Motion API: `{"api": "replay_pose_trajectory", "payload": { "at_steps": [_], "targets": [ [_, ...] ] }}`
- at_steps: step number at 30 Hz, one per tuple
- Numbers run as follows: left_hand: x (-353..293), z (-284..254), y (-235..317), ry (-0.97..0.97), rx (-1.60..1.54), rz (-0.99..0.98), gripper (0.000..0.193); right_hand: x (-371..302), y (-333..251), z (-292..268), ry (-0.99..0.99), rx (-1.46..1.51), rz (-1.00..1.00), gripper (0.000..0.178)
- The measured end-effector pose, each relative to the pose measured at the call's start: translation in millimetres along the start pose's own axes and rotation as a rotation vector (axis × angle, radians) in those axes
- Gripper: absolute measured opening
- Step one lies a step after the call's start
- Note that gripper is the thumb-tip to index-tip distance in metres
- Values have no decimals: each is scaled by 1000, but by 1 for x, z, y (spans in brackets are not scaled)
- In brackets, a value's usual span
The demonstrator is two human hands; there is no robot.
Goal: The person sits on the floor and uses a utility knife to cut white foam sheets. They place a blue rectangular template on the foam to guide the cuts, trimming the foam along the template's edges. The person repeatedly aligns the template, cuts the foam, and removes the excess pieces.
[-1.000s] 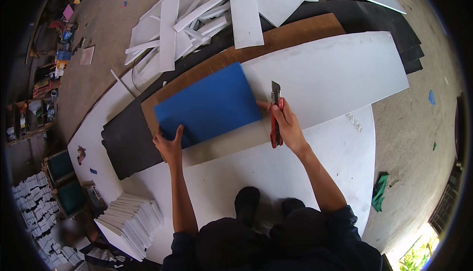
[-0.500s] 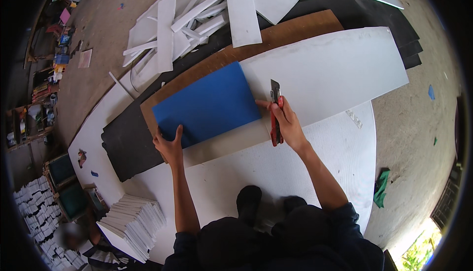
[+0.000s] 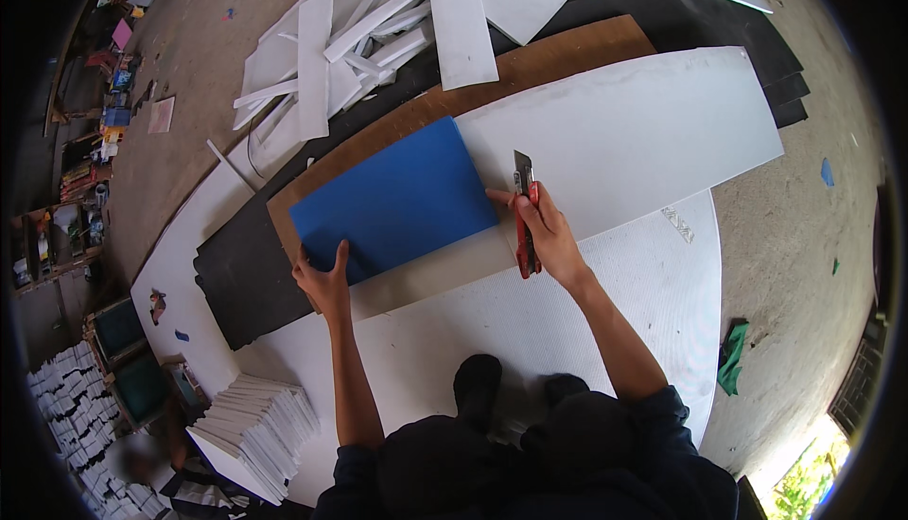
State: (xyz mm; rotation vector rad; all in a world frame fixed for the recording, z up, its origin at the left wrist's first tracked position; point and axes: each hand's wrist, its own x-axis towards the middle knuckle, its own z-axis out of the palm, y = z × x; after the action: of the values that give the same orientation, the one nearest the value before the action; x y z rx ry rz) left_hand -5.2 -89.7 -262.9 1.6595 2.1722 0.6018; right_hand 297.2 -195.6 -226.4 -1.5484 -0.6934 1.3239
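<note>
A blue rectangular sheet lies on a long white sheet, its left end lined up near that of the white one. At its near left corner is my left hand, thumb on the near edge and fingers curled at the left edge, gripping it. My right hand is closed round a utility knife with a red handle. The knife's blade points away from me, above the white sheet. My right index finger reaches left to the right edge of the blue sheet.
Under the white sheet lie a brown board and black sheets. Beyond are white offcuts. A stack of white pieces stands at the near left, with a person beside it. A green scrap lies right.
</note>
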Motion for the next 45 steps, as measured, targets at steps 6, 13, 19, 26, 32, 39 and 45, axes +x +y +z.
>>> {"api": "replay_pose_trajectory", "payload": {
  "at_steps": [6, 13, 19, 26, 32, 39, 45],
  "targets": [
    [0, 0, 0, 2, 17, -8, 85, -1, -4, 2, 50, 69, 43, 32],
    [1, 2, -1, 20, 34, 6, 83, 3, 4, 1, 87, 14, -10, 29],
    [-1, 1, 0, 20, 71, -9, 84, 6, 10, 2, 88, 22, -50, 27],
    [-16, 4, 81, 269, 85, 513, 68, 16, -10, -6, 240, -322, -165, 20],
    [26, 75, 167, -88, -11, 948, 22, 57, -35, 26, 227, -1121, -154, 17],
    [16, 118, 174, -33, 5, 813, 18, 75, -31, 46, 159, -1137, -103, 16],
    [16, 122, 175, 3, 5, 841, 19, 77, -32, 49, 129, -1164, -100, 14]
  ]
}}
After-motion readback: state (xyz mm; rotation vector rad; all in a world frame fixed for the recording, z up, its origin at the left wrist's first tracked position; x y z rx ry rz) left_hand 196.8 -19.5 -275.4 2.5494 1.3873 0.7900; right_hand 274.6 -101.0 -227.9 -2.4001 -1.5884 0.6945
